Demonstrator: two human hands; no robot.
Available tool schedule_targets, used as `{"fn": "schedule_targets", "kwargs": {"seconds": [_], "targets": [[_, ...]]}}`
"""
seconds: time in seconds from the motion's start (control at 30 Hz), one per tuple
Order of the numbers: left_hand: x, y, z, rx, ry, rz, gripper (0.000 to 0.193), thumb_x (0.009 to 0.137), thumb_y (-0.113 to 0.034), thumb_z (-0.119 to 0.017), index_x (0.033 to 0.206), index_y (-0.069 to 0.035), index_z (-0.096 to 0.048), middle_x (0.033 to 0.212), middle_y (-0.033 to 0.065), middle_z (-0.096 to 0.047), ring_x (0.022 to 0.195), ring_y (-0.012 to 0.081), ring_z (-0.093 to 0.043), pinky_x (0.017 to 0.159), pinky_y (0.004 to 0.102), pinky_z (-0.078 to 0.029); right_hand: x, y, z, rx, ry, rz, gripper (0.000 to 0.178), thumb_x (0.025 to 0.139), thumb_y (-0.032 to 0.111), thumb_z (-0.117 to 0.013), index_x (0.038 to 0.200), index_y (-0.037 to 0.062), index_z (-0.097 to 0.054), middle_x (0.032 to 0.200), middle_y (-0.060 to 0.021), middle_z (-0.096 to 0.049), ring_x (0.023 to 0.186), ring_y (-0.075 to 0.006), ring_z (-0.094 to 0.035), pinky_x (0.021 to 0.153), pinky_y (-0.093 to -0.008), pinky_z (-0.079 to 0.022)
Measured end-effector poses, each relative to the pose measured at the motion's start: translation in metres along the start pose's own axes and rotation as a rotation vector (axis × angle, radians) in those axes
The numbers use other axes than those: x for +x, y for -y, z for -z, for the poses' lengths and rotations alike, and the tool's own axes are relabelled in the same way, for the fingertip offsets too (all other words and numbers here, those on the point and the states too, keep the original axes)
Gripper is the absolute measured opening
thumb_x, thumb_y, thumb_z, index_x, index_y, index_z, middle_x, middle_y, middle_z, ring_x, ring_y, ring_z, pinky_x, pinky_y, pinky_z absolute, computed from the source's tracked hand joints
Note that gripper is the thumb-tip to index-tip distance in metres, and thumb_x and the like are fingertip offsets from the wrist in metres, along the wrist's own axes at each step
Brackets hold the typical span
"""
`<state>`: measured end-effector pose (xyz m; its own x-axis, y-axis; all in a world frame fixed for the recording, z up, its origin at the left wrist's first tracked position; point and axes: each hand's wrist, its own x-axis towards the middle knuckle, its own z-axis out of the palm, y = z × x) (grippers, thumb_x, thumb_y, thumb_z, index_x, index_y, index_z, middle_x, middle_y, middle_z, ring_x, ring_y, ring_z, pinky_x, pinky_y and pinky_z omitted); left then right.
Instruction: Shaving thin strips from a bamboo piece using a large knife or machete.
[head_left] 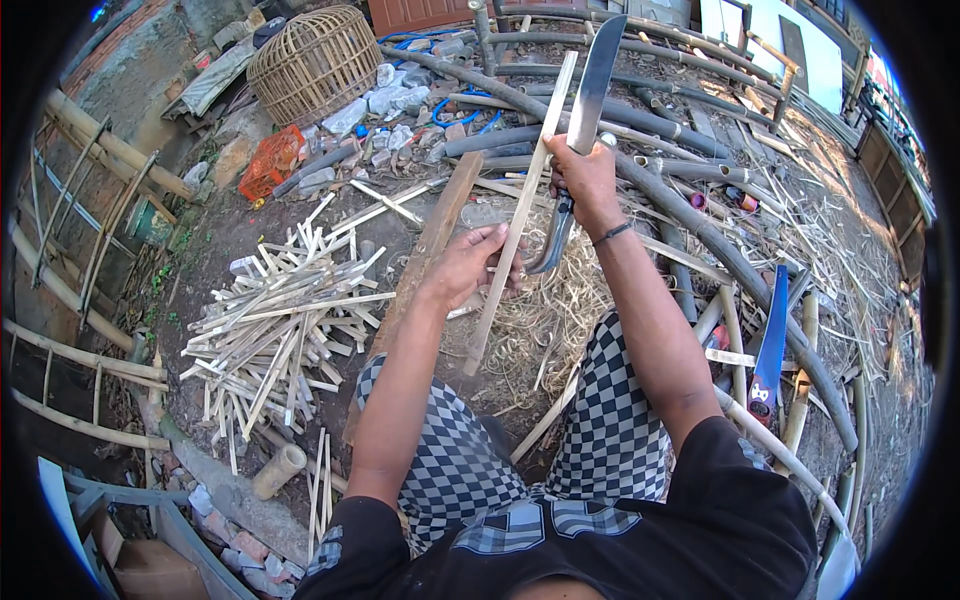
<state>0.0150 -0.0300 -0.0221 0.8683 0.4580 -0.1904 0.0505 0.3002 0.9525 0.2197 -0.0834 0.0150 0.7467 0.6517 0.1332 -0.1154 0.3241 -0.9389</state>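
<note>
A person seated in checkered trousers works a pale bamboo strip with a long, dark machete in a yard littered with cut cane. The left hand has its fingers wrapped around the strip's lower half, holding it tilted upward and away from the knees. The right hand is closed tightly on the machete's curved handle, and the blade rises just right of the strip's upper end, its flat side lying close along the wood; whether the edge is actually biting cannot be told. This looks like the shaving or splitting stage, with the blade set near the top of the strip; the next stroke would seem to call for a firm grip low on the strip and a controlled push of the blade along the grain, away from the holding fingers. To the left of the strip lies a heap of short, squared, straw-coloured sticks, rough-cut and criss-crossed. A weathered brown plank runs just beside the strip. Beyond it sit a domed woven basket and an orange plastic crate. To the right, long grey-green bamboo poles curve over dry shavings, near a blue-handled saw.
</note>
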Motion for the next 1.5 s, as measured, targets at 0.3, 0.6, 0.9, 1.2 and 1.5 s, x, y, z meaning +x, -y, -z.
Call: {"fn": "schedule_targets", "kwargs": {"seconds": [0.3, 0.6, 0.9, 1.2, 1.5], "targets": [[0.006, 0.003, 0.001, 0.008, -0.009, -0.119, 0.034, 0.104, -0.033, -0.05, 0.107, -0.002, -0.064, 0.081, 0.0038, -0.065, 0.069, 0.0143, -0.065, 0.069, 0.0332, -0.06, -0.01, 0.003, -0.009, -0.101, 0.11, -0.014, 0.018, 0.089, 0.016, -0.073, 0.078, 0.0047, -0.064, 0.063, 0.0012, -0.056, 0.047, -0.0075, -0.051, 0.038, -0.0279, -0.041], [0.007, 0.001, -0.001, 0.082, -0.1, -0.102, 0.034, 0.103, -0.031, -0.054, 0.102, 0.0, -0.067, 0.08, 0.005, -0.067, 0.069, 0.0146, -0.067, 0.069, 0.0322, -0.06, -0.011, -0.004, -0.014, -0.179, 0.148, 0.017, 0.017, 0.091, 0.019, -0.073, 0.085, 0.0045, -0.065, 0.064, 0.0026, -0.055, 0.047, -0.0049, -0.046, 0.041, -0.0232, -0.035], [0.003, -0.006, 0.006, -0.142, -0.15, -0.286, 0.026, 0.095, -0.03, -0.067, 0.099, -0.005, -0.069, 0.09, 0.0018, -0.066, 0.089, 0.0155, -0.062, 0.087, 0.0377, -0.055, -0.011, 0.001, -0.01, -0.071, 0.124, -0.013, 0.018, 0.09, 0.017, -0.073, 0.083, 0.0044, -0.062, 0.064, 0.0025, -0.053, 0.046, -0.0054, -0.046, 0.04, -0.0236, -0.038], [-0.029, -0.035, 0.002, -0.559, 0.481, -0.602, 0.017, 0.076, -0.036, -0.081, 0.079, -0.023, -0.071, 0.083, -0.0093, -0.062, 0.082, 0.0091, -0.053, 0.083, 0.032, -0.041, -0.013, 0.003, -0.009, -0.068, 0.119, -0.028, 0.014, 0.089, 0.014, -0.072, 0.083, 0.0027, -0.066, 0.064, -0.0018, -0.059, 0.048, -0.0084, -0.051, 0.04, -0.0271, -0.04], [-0.033, -0.04, -0.01, -0.614, 0.713, -0.639, 0.012, 0.083, -0.026, -0.081, 0.081, -0.019, -0.071, 0.08, -0.0069, -0.064, 0.084, 0.0092, -0.056, 0.083, 0.0333, -0.04, -0.014, -0.004, -0.019, -0.107, 0.147, -0.033, 0.019, 0.091, 0.018, -0.071, 0.083, 0.0058, -0.06, 0.063, 0.0033, -0.051, 0.046, -0.0052, -0.045, 0.04, -0.0243, -0.037]]}}
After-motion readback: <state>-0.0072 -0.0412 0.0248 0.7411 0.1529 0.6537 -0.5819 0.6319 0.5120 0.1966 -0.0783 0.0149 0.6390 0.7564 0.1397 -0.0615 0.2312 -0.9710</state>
